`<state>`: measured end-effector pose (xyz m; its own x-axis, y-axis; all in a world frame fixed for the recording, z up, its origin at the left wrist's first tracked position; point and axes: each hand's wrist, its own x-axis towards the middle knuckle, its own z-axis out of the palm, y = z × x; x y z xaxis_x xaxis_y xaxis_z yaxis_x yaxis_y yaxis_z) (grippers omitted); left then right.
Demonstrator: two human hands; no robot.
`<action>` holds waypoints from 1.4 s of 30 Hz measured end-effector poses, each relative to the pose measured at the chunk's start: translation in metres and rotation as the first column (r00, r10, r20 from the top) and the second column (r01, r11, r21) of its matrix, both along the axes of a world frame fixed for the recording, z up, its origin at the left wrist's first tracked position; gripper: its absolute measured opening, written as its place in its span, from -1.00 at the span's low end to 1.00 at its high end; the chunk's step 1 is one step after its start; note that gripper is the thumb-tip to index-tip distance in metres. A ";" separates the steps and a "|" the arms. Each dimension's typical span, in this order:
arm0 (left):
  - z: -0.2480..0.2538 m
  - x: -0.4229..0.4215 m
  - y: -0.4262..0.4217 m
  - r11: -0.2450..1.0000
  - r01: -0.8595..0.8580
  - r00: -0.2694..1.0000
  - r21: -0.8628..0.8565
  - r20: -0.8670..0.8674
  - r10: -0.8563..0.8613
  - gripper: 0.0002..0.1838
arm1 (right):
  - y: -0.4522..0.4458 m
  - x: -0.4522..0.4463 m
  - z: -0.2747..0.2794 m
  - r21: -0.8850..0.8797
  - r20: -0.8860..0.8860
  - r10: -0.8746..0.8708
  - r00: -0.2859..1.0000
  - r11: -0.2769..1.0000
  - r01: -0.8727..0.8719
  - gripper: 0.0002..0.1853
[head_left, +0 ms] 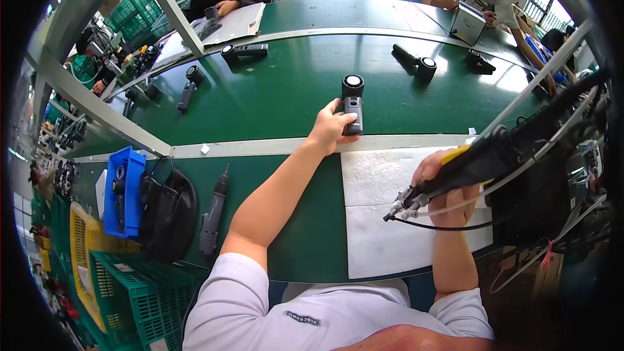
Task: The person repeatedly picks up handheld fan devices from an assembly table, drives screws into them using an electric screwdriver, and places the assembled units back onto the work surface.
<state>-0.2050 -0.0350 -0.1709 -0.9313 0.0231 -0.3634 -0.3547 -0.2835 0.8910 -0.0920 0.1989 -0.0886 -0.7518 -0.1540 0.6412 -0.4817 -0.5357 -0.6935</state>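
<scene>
My left hand (333, 123) reaches forward and is closed around a dark grey handheld device (353, 105). The device has a round head with a pale disc, and my thumb lies on its body. At the right, my right hand (427, 168) is partly hidden behind a black hanging tool mount (474, 162) with a metal nozzle and cables. Its fingers look bent, but what they hold, if anything, is hidden. White foam sheets (377, 240) lie on the bench beneath this hand.
Similar devices (245, 51) lie spread over the green table (299, 84). On my left are an electric screwdriver (213, 214), a black pouch-like item (168, 214), a blue bin (133, 188) and green crates (153, 299). Metal posts (170, 10) frame the bench. Two people sit across.
</scene>
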 end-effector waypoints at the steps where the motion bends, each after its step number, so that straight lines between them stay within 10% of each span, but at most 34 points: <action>1: -0.006 -0.015 0.004 0.993 -0.113 0.993 -0.030 -0.040 0.112 -0.18 | -0.007 -0.002 -0.012 0.000 0.016 -0.105 0.994 0.994 0.105 -0.43; 7: -0.045 -0.073 0.011 0.698 -0.640 0.689 -0.322 -0.643 0.334 -0.36 | -0.021 -0.029 -0.041 0.150 -0.009 -0.356 0.934 0.923 0.353 -0.63; 15: -0.025 -0.018 0.033 0.775 -0.554 0.557 -0.305 -0.827 0.072 -0.79 | -0.031 -0.018 -0.061 0.120 -0.014 -0.546 0.837 0.831 0.544 -0.49; 17: -0.028 -0.011 0.042 0.831 -0.415 0.689 -0.370 -0.725 0.021 -0.86 | -0.030 -0.016 -0.063 0.129 -0.033 -0.555 0.831 0.822 0.554 -0.49; 30: -0.029 -0.009 0.039 0.825 -0.380 0.652 -0.418 -0.753 -0.081 -0.91 | -0.022 -0.011 -0.063 0.089 -0.020 -0.538 0.843 0.839 0.538 -0.62; 36: -0.002 0.000 0.051 0.908 -0.400 0.429 -0.122 -0.901 0.068 -0.83 | -0.020 -0.014 -0.063 0.081 0.001 -0.545 0.838 0.836 0.543 -0.60; 42: 0.136 0.088 0.062 0.950 0.189 0.386 0.249 -0.909 0.161 -0.80 | -0.017 -0.020 -0.066 0.107 0.036 -0.593 0.805 0.803 0.587 -0.54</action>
